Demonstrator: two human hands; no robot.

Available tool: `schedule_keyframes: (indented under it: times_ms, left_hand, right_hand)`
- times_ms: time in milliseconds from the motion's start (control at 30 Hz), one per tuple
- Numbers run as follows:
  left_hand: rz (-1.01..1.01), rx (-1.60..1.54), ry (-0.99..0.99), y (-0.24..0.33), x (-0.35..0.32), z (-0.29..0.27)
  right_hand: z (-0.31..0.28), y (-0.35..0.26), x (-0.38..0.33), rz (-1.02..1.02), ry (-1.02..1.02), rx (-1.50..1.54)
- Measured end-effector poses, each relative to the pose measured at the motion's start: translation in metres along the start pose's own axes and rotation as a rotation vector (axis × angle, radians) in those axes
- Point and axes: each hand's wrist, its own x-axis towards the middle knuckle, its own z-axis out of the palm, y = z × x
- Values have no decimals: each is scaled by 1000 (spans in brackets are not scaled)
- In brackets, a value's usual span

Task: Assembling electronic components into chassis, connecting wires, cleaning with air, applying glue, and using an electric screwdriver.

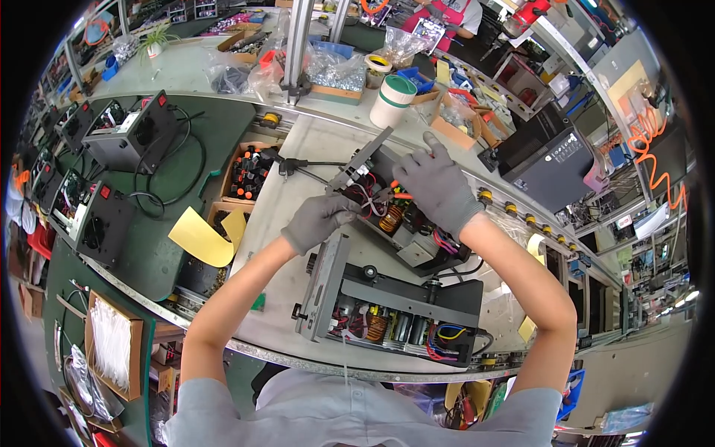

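Both my hands wear grey gloves and work inside an open black electronics chassis point(417, 249) with coils and coloured wires. My left hand point(316, 220) pinches wires at the chassis's left end, beside its raised grey front panel point(363, 158). My right hand point(436, 186) rests over the middle of the chassis and grips a small orange-handled cutter point(396, 195) pointed at the wires. A second open chassis point(395, 309) with a grey front panel lies closer to me on the pale worktop point(279, 223).
Black finished units point(130, 134) with cables sit on the green conveyor at left. A box of orange-capped parts point(249, 171), yellow sheets point(201, 238), a white-and-green roll point(391, 100), a black case point(547, 156) and a box of white cable ties point(112, 343) surround the worktop. A person works at the far bench.
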Motion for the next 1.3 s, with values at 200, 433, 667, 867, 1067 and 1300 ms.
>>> schedule_keyframes:
  times_ms: [200, 433, 667, 867, 1067, 1300]
  left_hand:
    - [11, -29, 15, -2, -1, 0]
    - [-27, -81, 52, -2, -3, 4]
    - [21, -178, 420, 18, -22, -23]
    - [211, 354, 456, 129, -118, -43]
    - [67, 414, 0, 143, -188, 38]
    - [30, 430, 13, 143, -202, 59]
  right_hand:
    - [2, -3, 7, -49, -44, 2]
    - [8, -10, 7, -87, -59, 38]
    - [-43, -16, -26, 15, -116, 209]
    - [-115, -48, -84, -8, 277, 190]
    - [-109, -92, -94, -278, 383, 25]
    - [-100, -112, -92, -387, 327, -47]
